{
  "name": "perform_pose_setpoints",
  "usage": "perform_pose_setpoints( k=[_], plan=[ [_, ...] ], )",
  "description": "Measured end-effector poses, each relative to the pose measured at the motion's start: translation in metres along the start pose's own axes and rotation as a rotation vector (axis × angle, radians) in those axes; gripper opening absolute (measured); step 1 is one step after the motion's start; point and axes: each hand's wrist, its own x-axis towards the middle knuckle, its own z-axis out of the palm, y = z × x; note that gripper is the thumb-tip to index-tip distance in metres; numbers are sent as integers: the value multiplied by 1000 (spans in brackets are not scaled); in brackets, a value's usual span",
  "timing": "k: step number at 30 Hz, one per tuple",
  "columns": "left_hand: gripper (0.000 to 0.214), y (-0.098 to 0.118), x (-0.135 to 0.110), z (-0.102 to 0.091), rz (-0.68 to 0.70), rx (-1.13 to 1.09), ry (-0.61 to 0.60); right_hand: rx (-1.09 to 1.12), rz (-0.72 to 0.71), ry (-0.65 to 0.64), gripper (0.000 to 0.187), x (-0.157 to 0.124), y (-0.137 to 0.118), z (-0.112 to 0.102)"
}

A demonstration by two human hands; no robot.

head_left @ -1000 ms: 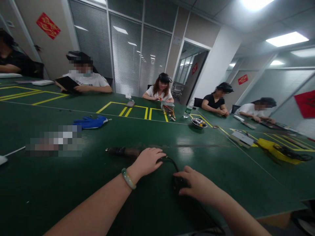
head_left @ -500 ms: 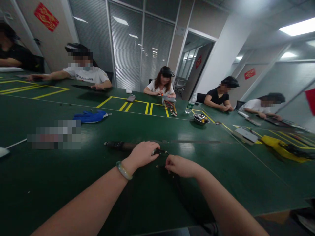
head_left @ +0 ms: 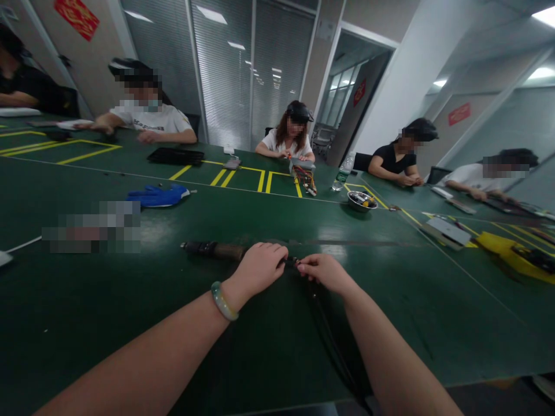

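A dark, rod-shaped electric screwdriver [head_left: 228,251] lies on the green table, its narrow metal tip pointing left. My left hand [head_left: 262,266], with a bangle at the wrist, is wrapped over its right end and hides that part. Close beside it, my right hand [head_left: 321,270] pinches a small piece at the screwdriver's cable end; the fingertips hide most of this piece. From under my right hand a black cable [head_left: 332,338] runs down towards the table's near edge.
A blue glove [head_left: 158,196] lies at left. Farther back are a black tray [head_left: 176,156], a water bottle [head_left: 343,173] and a metal bowl [head_left: 362,201] of small parts. At right lie a white box [head_left: 446,232] and a yellow bag [head_left: 498,247]. Several people sit across the table.
My right hand has moved up and left, against the screwdriver's end beside my left hand. A small light piece below the hands no longer shows. A person opposite has set down the black tray.
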Motion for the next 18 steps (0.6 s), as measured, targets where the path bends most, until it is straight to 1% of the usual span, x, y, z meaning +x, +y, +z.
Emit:
perform_pose_setpoints(
  k=[2,6,8,11,14,18],
  plan=[
    [8,0,0,2,-4,2,0,-34,5,111,20,3,2,1],
    [9,-4,1,4,-3,-22,-1,-161,-11,235,18,6,1,10],
    [9,-6,1,5,-2,-39,-2,-245,-18,286,15,5,-2,15],
    [9,-8,2,5,8,-50,-1,-376,-87,314,7,5,-6,23],
    [9,-9,2,5,21,-49,-2,-501,-163,358,4,6,-9,29],
    [9,-9,2,4,36,-51,-4,-580,-270,387,1,8,-9,34]
  ],
)
